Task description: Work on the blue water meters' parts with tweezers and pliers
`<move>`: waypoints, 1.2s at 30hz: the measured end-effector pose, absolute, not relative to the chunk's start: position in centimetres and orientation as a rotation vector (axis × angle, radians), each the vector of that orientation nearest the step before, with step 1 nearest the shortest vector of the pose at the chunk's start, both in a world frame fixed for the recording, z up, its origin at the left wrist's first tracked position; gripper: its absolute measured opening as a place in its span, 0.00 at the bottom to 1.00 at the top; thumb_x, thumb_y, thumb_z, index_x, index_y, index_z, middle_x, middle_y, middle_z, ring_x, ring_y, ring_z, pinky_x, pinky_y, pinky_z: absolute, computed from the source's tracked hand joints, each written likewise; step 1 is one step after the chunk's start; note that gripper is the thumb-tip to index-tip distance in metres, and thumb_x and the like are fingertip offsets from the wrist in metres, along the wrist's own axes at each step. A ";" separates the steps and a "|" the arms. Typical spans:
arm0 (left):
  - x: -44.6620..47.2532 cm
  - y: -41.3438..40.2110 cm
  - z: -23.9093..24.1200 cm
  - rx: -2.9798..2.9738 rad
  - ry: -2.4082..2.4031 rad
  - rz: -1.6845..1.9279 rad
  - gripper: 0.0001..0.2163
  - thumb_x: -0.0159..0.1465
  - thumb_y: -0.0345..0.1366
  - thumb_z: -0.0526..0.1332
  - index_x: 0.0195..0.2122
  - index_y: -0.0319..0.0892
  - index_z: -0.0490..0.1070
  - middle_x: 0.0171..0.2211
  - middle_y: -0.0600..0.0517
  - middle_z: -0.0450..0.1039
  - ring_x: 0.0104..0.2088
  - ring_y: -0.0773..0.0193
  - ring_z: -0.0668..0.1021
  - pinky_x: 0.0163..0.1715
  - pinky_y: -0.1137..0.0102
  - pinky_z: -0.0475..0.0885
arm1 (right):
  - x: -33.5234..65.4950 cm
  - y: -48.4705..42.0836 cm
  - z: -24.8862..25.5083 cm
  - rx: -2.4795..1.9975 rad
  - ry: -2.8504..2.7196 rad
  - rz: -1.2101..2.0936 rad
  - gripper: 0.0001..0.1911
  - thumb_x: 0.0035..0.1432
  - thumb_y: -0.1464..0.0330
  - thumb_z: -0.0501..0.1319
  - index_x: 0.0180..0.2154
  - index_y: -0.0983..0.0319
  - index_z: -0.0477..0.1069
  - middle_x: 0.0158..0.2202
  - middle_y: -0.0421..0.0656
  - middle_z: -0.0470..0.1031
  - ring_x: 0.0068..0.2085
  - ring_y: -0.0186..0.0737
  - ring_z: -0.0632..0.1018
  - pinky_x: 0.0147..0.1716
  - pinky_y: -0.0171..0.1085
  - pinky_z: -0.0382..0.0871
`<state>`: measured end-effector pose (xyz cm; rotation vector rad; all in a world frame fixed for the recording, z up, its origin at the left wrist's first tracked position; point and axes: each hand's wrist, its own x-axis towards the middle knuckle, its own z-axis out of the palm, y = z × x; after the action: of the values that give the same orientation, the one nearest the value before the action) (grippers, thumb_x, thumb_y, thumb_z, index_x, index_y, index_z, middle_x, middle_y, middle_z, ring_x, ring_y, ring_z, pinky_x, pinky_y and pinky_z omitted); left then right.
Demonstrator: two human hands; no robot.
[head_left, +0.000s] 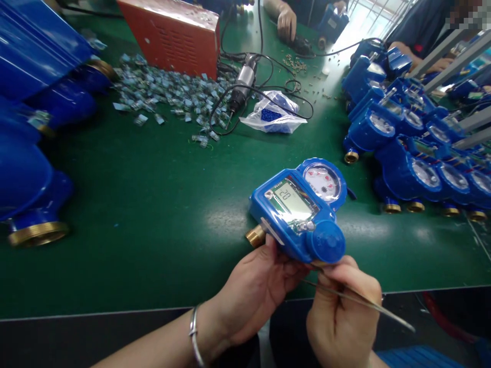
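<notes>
We cannot tell what the fingertips of the right hand (347,304) touch under the held meter (297,207), while the view's edges cut off the orange box (172,43) above and blue meters (25,174) at left.

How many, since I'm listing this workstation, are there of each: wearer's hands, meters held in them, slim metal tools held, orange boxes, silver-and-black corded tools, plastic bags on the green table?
Hands: 2 (left hand, right hand)
Held blue meter: 1
Held slim metal tool: 1
Orange box: 1
Silver-and-black corded tool: 1
Plastic bag: 1
Total: 7
</notes>
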<state>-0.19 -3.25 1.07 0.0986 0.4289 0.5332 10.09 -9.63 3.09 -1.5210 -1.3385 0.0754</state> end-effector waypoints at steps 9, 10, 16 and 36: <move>0.0 -3.1 0.7 0.100 0.356 0.497 0.23 0.70 0.45 0.45 0.46 0.30 0.71 0.45 0.36 0.74 0.46 0.56 0.76 0.54 0.62 0.64 | 11.5 -10.1 1.5 -1.396 -0.684 0.706 0.06 0.64 0.69 0.54 0.44 0.58 0.60 0.32 0.40 0.68 0.30 0.35 0.76 0.29 0.36 0.74; 0.1 -3.1 0.7 0.097 0.357 0.499 0.23 0.69 0.45 0.46 0.46 0.30 0.70 0.45 0.36 0.74 0.46 0.56 0.76 0.54 0.62 0.63 | 11.6 -10.0 1.6 -1.363 -0.643 0.747 0.06 0.64 0.69 0.54 0.44 0.58 0.60 0.32 0.40 0.69 0.30 0.35 0.76 0.29 0.36 0.74; 0.1 -3.3 0.4 0.079 0.392 0.498 0.19 0.69 0.43 0.49 0.48 0.32 0.69 0.46 0.40 0.73 0.49 0.56 0.74 0.58 0.60 0.59 | 11.8 -9.5 0.9 -1.273 -0.598 0.975 0.03 0.64 0.67 0.54 0.39 0.59 0.60 0.29 0.37 0.72 0.30 0.36 0.77 0.32 0.37 0.74; 0.6 -3.4 0.5 0.133 0.389 0.614 0.20 0.71 0.35 0.41 0.42 0.35 0.73 0.43 0.43 0.76 0.45 0.60 0.76 0.50 0.66 0.68 | 10.8 -9.5 2.7 -1.423 -1.146 0.128 0.13 0.58 0.81 0.56 0.42 0.60 0.64 0.35 0.40 0.75 0.36 0.38 0.79 0.34 0.39 0.74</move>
<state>0.58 -3.44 0.49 0.1331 0.3887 0.6136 10.79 -9.51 2.69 -1.4232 -1.1459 0.1280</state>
